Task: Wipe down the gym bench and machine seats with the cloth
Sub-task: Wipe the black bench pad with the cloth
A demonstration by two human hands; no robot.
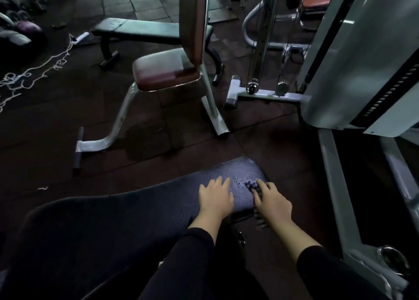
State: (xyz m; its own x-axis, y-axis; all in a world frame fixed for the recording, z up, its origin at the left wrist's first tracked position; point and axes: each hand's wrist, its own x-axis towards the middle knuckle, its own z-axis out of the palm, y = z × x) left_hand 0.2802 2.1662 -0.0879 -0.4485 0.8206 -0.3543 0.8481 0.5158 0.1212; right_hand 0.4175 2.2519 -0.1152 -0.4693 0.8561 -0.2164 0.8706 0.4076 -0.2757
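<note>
So the bench (127, 220) is a dark ribbed pad running from bottom left up toward the middle, and both hands are down at its far end. Left hand (215, 196) lies flat on the pad, palm down, fingers (218, 182) straight and slightly spread, not holding anything. Right hand (272, 201) is just beside it, near the pad's right edge, with its fingers curled over the cloth (250, 184), pressing it onto the pad. The cloth is a small bunched-up thing, dark with a lighter pattern, and only the bit poking out past the fingertips shows, so I can't tell how big it is. Between the two hands there's a patch of droplets (238, 182) sitting on the pad. Both arms are in black sleeves (195, 254). Further out on the dark floor (45, 118) there's a seat (165, 69) with a reddish cushion and an upright backrest on a white frame, and behind that a flat bench (138, 31) with a dark pad. A big white machine (353, 57) with cables and pulleys fills the right side, and some tangled rope (36, 69) lies on the floor at left.
</note>
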